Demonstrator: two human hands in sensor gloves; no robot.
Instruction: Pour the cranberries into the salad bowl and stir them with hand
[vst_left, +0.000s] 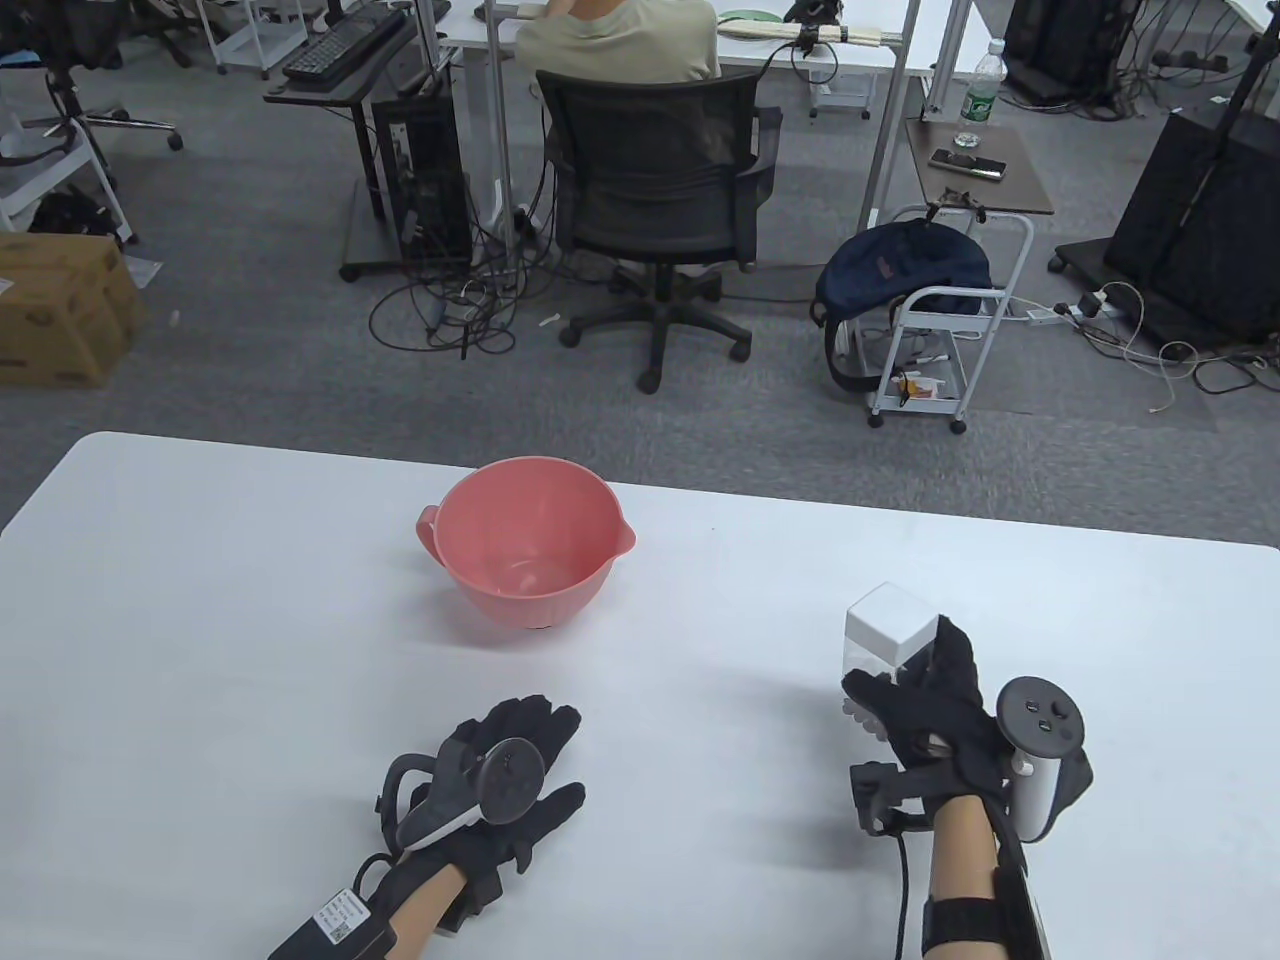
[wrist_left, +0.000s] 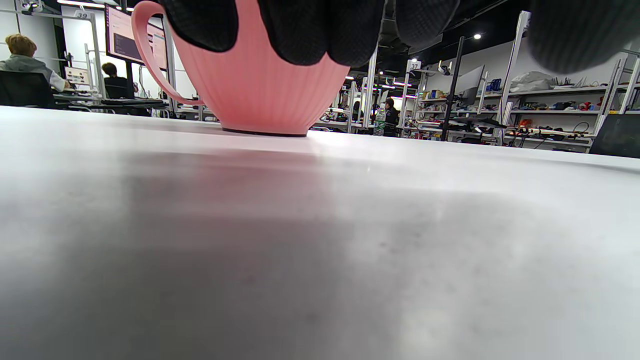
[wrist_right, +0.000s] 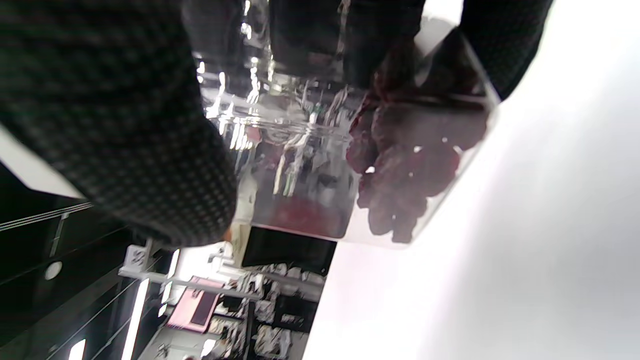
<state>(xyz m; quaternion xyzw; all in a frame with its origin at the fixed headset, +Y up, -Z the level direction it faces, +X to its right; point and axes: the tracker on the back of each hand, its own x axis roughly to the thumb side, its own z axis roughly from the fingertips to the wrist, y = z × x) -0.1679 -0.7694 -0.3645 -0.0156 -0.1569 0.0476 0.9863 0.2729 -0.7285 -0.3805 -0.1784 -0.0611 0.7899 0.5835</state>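
Dark red cranberries (wrist_right: 405, 175) seen only in right wrist view, inside clear white-lidded jar (vst_left: 888, 640) clasped by right hand (vst_left: 935, 700); left hand (vst_left: 510, 775) laid flat, fingers apart, on worktop (vst_left: 200, 600) near front edge.

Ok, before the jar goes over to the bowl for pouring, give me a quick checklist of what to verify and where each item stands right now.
1. Grip on the jar: the right hand has fingers and thumb wrapped round the clear jar. Ok.
2. Cranberries in the jar: dark red fruit shows through the clear wall. Ok.
3. Lid off for pouring: the white lid is on the jar. Not ok.
4. Bowl ready: the pink salad bowl stands upright on the table, with nothing visible inside. Ok.
5. Left hand free to help: the left hand lies flat, holding nothing, short of the bowl. Ok.
6. How tightly the lid sits: cannot tell.
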